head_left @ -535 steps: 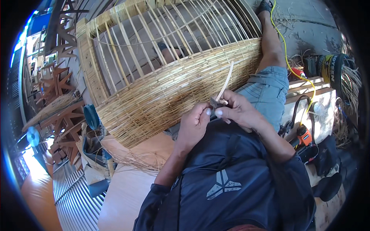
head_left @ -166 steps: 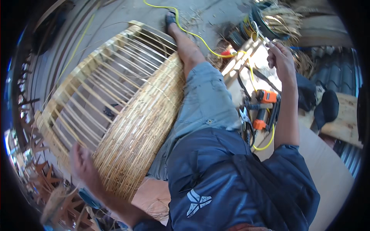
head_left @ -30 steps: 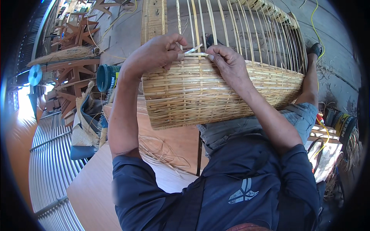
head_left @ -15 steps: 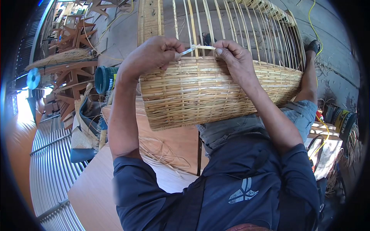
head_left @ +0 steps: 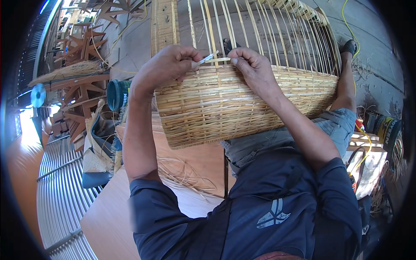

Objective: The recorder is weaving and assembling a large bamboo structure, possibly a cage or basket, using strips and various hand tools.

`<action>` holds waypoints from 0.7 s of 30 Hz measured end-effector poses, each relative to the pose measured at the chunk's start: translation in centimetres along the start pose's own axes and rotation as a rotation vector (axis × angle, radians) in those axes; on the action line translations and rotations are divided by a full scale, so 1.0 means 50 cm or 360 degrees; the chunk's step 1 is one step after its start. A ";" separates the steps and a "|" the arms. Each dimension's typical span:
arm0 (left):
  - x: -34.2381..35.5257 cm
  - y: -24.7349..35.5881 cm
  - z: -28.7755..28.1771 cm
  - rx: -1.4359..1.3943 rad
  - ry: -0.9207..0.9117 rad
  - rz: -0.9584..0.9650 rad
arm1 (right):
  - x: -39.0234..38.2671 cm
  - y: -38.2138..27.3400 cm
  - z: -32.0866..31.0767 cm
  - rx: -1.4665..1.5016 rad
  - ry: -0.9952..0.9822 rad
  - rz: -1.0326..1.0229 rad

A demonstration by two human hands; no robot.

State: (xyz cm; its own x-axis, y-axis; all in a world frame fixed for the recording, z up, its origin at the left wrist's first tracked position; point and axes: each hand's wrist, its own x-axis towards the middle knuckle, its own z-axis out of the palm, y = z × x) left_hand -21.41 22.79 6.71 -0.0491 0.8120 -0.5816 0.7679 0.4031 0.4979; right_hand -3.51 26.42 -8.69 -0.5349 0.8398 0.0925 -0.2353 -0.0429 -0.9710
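A large curved wickerwork piece (head_left: 225,104) lies across my lap, its lower part closely woven in tan strips. Bare upright stakes (head_left: 255,30) rise from the woven edge. Just above that edge, a thin pale weaving strip (head_left: 222,59) crosses in front of a stake. My left hand (head_left: 171,65) is closed in a pinch at the strip's left part, where a whitish end (head_left: 211,56) sticks up at a slant. My right hand (head_left: 255,69) pinches the strip further right, thumb against forefinger. Both hands are close to the top woven row.
A wooden board (head_left: 164,21) stands behind the weave's left end. Left are a dark green bucket (head_left: 115,95), burlap (head_left: 95,162) and brown wooden star shapes (head_left: 84,43). Loose strips (head_left: 186,173) lie on a plywood sheet (head_left: 117,212). A yellow cord (head_left: 345,21) runs along the floor at right.
My right hand has shifted left, closer to my left hand, shortening the strip between them. The whitish end now points upward. The wickerwork sits slightly further left in view.
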 end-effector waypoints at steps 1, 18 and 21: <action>-0.001 0.001 0.001 -0.0026 0.0022 0.0013 | 0.000 0.001 -0.001 -0.0008 0.0032 -0.0065; 0.002 0.011 0.010 0.0496 0.0128 0.0201 | -0.076 0.011 -0.189 -0.0346 0.0483 -0.0284; 0.005 0.003 0.016 0.0133 0.0059 -0.0111 | -0.246 0.016 -0.422 -0.0976 0.0892 0.0047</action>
State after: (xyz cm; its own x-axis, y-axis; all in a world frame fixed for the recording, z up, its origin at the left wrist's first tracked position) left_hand -20.78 22.71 6.12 -0.1267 0.7990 -0.5878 0.8123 0.4237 0.4009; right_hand 20.03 27.47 -15.26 -0.0120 0.9950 0.0991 0.3434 0.0972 -0.9341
